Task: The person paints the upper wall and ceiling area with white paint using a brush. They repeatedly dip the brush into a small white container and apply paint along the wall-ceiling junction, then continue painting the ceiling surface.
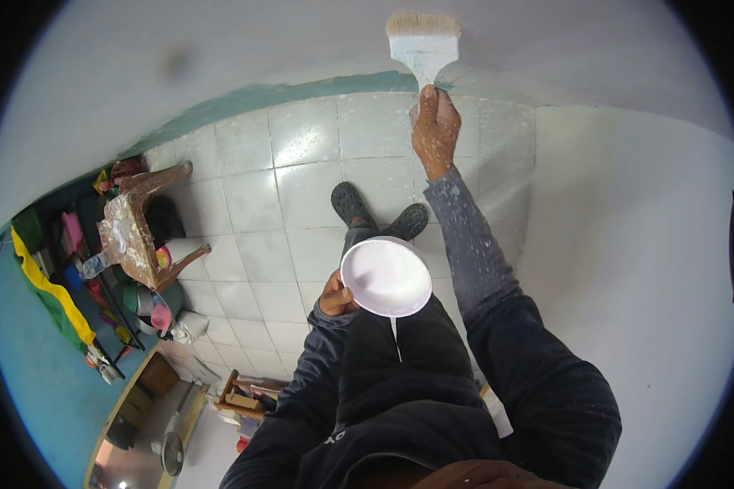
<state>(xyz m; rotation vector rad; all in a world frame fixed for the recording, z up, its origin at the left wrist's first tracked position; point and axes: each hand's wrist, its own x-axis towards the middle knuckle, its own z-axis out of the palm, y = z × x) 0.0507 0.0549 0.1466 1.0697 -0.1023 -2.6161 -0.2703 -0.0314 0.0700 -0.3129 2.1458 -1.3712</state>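
Observation:
My right hand [436, 129] is closed round the handle of a wide paintbrush [423, 50], arm stretched out ahead. The brush has pale bristles and a white, paint-smeared body, and its bristles lie against the whitish wall [302, 49]. Close to my body, my left hand [337, 295] grips the side of a round white tub [386, 277] with white paint in it. Some of my left fingers are hidden beneath the tub. White specks cover my right hand and sleeve.
A blue-green strip [302, 86] runs along the wall's foot above the white floor tiles [253, 196]. At left, a paint-spattered brown plastic stool [130, 228] lies near piled household things. A standing fan [172, 452] is at the lower left. Another white wall [612, 244] rises at right.

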